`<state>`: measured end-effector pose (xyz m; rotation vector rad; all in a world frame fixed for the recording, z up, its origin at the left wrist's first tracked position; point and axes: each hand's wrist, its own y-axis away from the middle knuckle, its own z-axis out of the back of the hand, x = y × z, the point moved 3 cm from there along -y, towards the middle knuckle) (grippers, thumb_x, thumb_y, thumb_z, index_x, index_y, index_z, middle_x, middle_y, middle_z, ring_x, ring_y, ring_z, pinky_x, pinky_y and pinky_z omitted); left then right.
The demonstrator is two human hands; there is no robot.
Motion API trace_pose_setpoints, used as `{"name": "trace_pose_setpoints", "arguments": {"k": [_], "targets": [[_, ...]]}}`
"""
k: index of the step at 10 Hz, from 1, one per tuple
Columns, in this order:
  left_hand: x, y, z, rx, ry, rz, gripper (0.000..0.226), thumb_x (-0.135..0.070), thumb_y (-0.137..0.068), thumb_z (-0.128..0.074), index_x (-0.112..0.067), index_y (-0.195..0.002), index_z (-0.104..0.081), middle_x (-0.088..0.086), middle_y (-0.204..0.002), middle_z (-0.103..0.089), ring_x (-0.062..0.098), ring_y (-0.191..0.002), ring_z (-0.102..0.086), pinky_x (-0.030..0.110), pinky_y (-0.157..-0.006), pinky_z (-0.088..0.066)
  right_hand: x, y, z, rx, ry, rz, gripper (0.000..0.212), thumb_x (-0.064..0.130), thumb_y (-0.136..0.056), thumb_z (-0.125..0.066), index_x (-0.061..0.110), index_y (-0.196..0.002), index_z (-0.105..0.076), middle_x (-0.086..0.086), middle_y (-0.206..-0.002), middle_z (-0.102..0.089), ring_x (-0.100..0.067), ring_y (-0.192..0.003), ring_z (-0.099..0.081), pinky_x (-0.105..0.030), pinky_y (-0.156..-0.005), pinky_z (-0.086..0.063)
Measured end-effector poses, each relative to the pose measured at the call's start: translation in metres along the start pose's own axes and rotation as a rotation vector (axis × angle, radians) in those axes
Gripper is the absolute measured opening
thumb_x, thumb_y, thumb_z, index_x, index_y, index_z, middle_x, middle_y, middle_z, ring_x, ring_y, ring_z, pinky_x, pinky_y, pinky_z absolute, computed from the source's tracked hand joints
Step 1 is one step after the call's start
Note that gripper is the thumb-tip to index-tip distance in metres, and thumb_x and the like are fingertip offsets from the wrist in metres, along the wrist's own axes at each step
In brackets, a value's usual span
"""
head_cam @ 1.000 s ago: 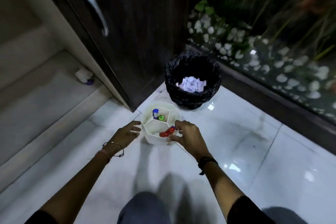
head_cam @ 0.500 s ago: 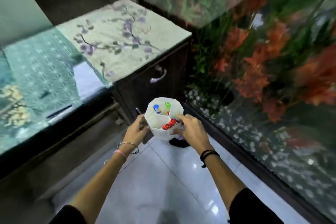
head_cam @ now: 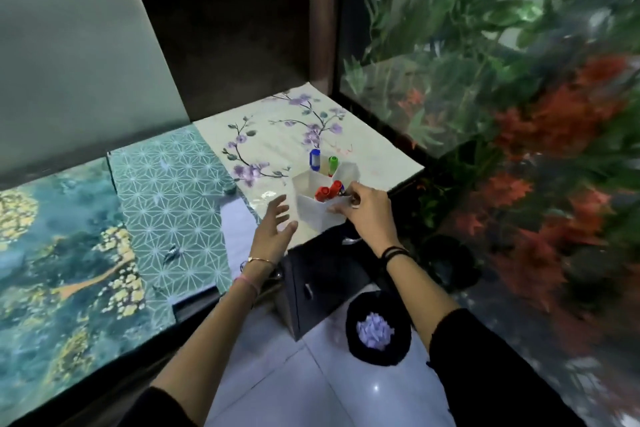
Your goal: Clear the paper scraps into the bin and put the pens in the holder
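The white hexagonal pen holder (head_cam: 313, 210) is at the front edge of the floral cabinet top (head_cam: 277, 135). A blue pen (head_cam: 314, 159), a green pen (head_cam: 332, 165) and red pens (head_cam: 327, 191) stand in its compartments. My right hand (head_cam: 365, 210) grips the holder's right rim and side. My left hand (head_cam: 275, 229) is just left of the holder, fingers spread, not touching it. Down on the floor, the black bin (head_cam: 379, 328) holds a pile of white paper scraps (head_cam: 374, 329).
A dark cabinet (head_cam: 322, 284) with a handle stands under the floral top. Patterned teal surfaces (head_cam: 166, 204) stretch to the left, with a white sheet (head_cam: 239, 229) on them. A glass panel with green and red plants (head_cam: 519, 135) rises on the right. White floor tiles (head_cam: 294, 385) lie below.
The holder was lifted from the floor beside the bin up to the cabinet top. My left hand has let go of it and opened; my right hand still grips it.
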<state>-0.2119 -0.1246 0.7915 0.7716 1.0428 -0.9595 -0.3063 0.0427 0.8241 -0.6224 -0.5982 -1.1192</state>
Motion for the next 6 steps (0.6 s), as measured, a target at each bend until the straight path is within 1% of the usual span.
{"name": "trace_pose_setpoints", "arguments": {"k": [1,2,3,4,5,6], "targets": [[0.01,-0.036,0.014,0.03,-0.032,0.025,0.072,-0.026,-0.075,-0.055,-0.014,-0.141,-0.03,0.018,-0.138,-0.047,0.028,-0.128,-0.046,0.035,-0.096,-0.048,0.005,-0.033,-0.042,-0.023,-0.008,-0.065,0.03,0.036,-0.076,-0.074,0.007,-0.079,-0.065,-0.012,-0.076,-0.069,-0.026,-0.071,-0.064,-0.038,-0.063,-0.053],[0.023,-0.062,0.016,0.066,-0.009,0.067,0.068,-0.008,-0.088,-0.057,-0.015,-0.146,-0.022,0.016,-0.146,-0.04,0.029,-0.133,-0.041,0.021,-0.086,-0.044,0.01,-0.046,-0.07,-0.032,-0.019,-0.079,0.022,0.029,-0.08,-0.072,0.009,-0.088,-0.069,-0.015,-0.081,-0.072,-0.028,-0.077,-0.067,-0.037,-0.067,-0.054],[0.032,-0.079,0.018,0.077,0.037,0.105,0.076,-0.003,-0.089,-0.054,-0.018,-0.149,-0.01,0.015,-0.152,-0.03,0.031,-0.136,-0.039,0.028,-0.098,-0.036,0.015,-0.055,-0.089,-0.015,-0.04,-0.074,0.019,0.019,-0.084,-0.066,0.015,-0.103,-0.067,-0.015,-0.091,-0.073,-0.028,-0.085,-0.069,-0.035,-0.071,-0.055],[0.035,-0.087,0.018,0.083,0.026,0.094,0.08,-0.004,-0.088,-0.055,-0.02,-0.149,-0.005,0.013,-0.154,-0.027,0.031,-0.136,-0.039,0.033,-0.102,-0.037,0.013,-0.062,-0.096,0.046,0.003,-0.072,0.03,0.013,-0.087,-0.059,0.018,-0.116,-0.057,-0.017,-0.099,-0.071,-0.032,-0.092,-0.069,-0.043,-0.075,-0.057],[0.03,-0.081,0.017,0.075,0.031,0.091,0.081,-0.004,-0.088,-0.055,-0.02,-0.149,-0.004,0.01,-0.155,-0.025,0.029,-0.136,-0.039,0.029,-0.095,-0.044,0.012,-0.054,-0.09,0.113,-0.011,-0.06,0.043,0.009,-0.089,-0.055,0.025,-0.128,-0.046,-0.016,-0.108,-0.068,-0.031,-0.095,-0.068,-0.046,-0.079,-0.058],[0.024,-0.071,0.015,0.041,0.092,0.096,0.075,-0.004,-0.089,-0.054,-0.016,-0.149,-0.009,0.012,-0.154,-0.028,0.03,-0.135,-0.041,0.023,-0.087,-0.047,0.014,-0.043,-0.073,0.076,-0.057,-0.09,0.044,0.011,-0.09,-0.056,0.028,-0.129,-0.045,-0.012,-0.109,-0.066,-0.026,-0.094,-0.066,-0.041,-0.083,-0.056]]}}
